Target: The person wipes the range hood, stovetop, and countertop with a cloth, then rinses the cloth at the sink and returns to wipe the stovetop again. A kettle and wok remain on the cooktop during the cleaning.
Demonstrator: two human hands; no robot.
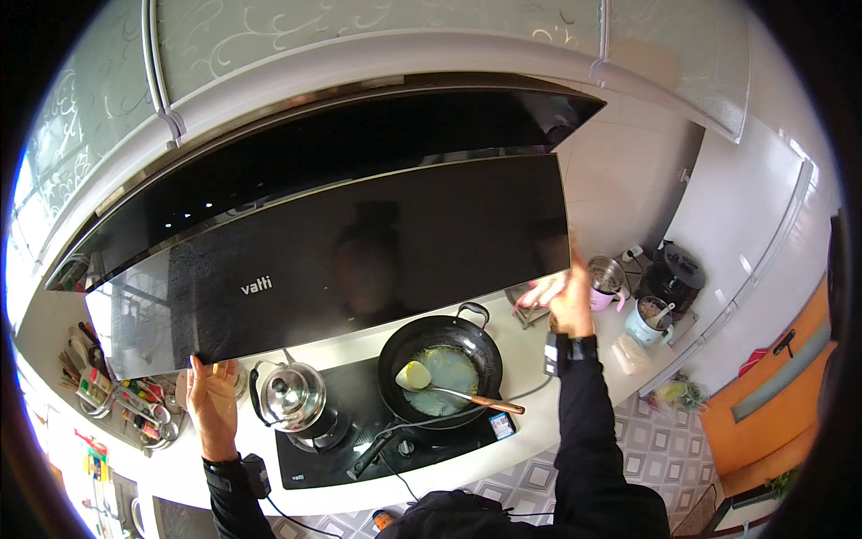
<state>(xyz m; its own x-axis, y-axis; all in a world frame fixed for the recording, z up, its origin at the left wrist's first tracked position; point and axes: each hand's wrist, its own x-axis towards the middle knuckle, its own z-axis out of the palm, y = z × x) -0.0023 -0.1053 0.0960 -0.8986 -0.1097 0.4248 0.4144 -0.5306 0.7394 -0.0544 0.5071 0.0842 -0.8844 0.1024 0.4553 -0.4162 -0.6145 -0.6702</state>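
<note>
A black glass front panel (404,249) of a Vatti range hood tilts out over the stove. My left hand (212,407) grips its lower left edge, thumb in front and the fingers partly hidden behind the glass. At the lower right corner, my right hand (572,300) holds the side edge with its fingers under the panel. Below, a black wok (490,347) sits on the gas stove (313,465) with cloudy liquid inside. A ladle (413,376) with a wooden handle rests across the wok. To its left stands a steel kettle (293,397).
Spice jars (94,385) and utensils crowd the left counter. A pink cup (606,296), a light blue cup (643,327) and a black pot (673,273) stand at the right. Cables (518,396) trail from my wrists, one across the wok. Frosted cabinets (377,27) hang above.
</note>
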